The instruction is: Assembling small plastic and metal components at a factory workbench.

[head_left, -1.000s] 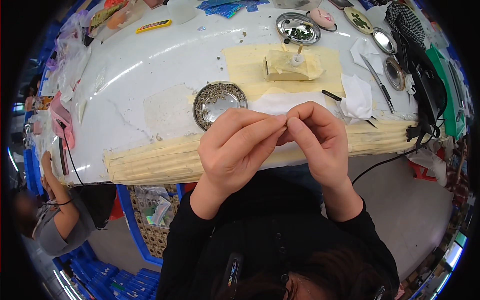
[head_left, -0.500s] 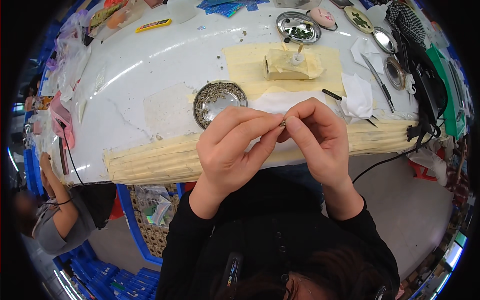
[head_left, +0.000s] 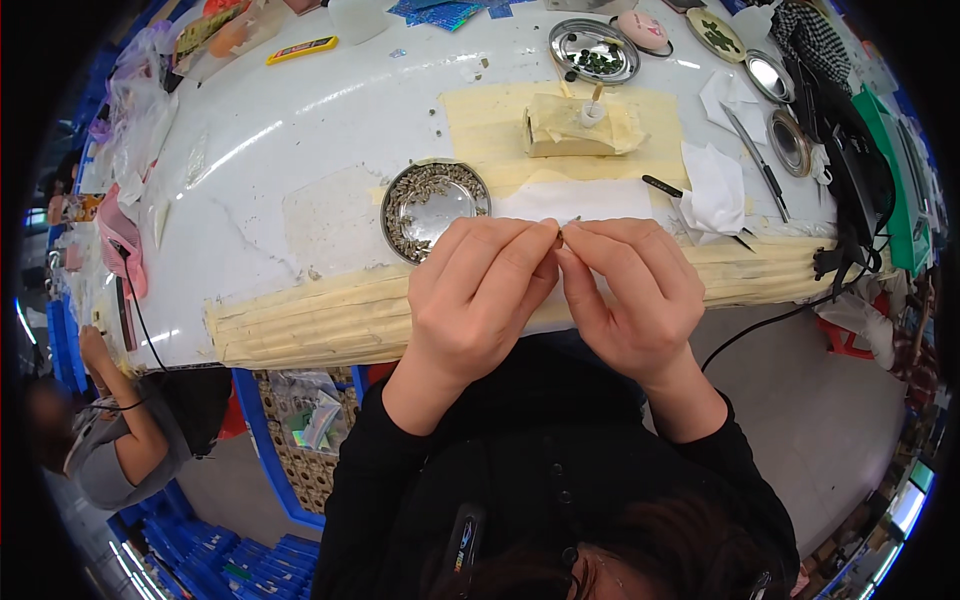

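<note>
My left hand (head_left: 468,295) and my right hand (head_left: 640,290) meet just above the near edge of the table, fingertips touching. Both are closed in a pinch around a tiny brownish piece (head_left: 561,239), mostly hidden by the fingers and too small to name. Left of them, partly behind my left hand, stands a round metal dish (head_left: 436,213) with many small grey-brown pieces (head_left: 402,200) around its inside. A white cloth (head_left: 600,198) lies just beyond my fingertips.
Behind the cloth sits a tape-covered block (head_left: 570,143) with a small white cup (head_left: 593,115). Black-handled tweezers (head_left: 662,187) lie by a white tissue (head_left: 712,185). Farther back is an oval metal tray (head_left: 620,45) with dark green pieces. A person (head_left: 130,440) sits at left.
My right hand has turned so its fingers curl over the top, and its fingertips have come up against my left ones. The tiny piece is more covered now. The dish stays put.
</note>
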### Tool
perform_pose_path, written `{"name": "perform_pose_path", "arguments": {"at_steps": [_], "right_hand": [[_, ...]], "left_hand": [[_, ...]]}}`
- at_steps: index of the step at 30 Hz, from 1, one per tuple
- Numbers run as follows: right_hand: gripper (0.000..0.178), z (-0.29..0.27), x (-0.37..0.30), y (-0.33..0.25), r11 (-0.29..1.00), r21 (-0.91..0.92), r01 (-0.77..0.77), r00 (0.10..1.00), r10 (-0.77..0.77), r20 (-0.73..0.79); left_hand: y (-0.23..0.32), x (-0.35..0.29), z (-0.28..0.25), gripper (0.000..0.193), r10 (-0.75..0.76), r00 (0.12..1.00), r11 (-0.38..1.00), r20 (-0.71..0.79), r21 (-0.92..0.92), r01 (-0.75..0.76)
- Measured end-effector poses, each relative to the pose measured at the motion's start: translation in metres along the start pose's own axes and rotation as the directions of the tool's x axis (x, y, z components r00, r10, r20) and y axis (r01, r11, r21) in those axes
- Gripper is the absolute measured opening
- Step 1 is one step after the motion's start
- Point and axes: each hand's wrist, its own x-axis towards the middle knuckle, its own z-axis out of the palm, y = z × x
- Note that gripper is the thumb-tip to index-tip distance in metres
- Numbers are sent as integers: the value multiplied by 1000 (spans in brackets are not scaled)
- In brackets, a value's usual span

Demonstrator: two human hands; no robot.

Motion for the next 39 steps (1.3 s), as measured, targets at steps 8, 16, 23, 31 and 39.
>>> {"name": "perform_pose_path", "arguments": {"at_steps": [8, 16, 23, 31, 39], "right_hand": [[16, -2, -4, 1, 988, 98, -118, 993, 118, 6], [13, -8, -1, 0, 963, 185, -196, 980, 200, 2], [10, -12, 1, 2, 954, 188, -234, 971, 240, -7], [9, -22, -2, 8, 939, 181, -292, 955, 298, -5], [29, -28, 24, -63, 430, 900, -69, 949, -250, 192]], "left_hand": [[2, 2, -1, 24, -106, 994, 994, -16, -34, 105], [4, 6, -9, 17, -287, 957, 927, 48, -238, 290], [5, 6, -11, 16, -268, 960, 951, 77, -139, 276], [2, 3, -14, 24, -153, 949, 981, 274, 161, 112], [-3, 5, -29, 22, -242, 968, 959, 62, 169, 228]]}}
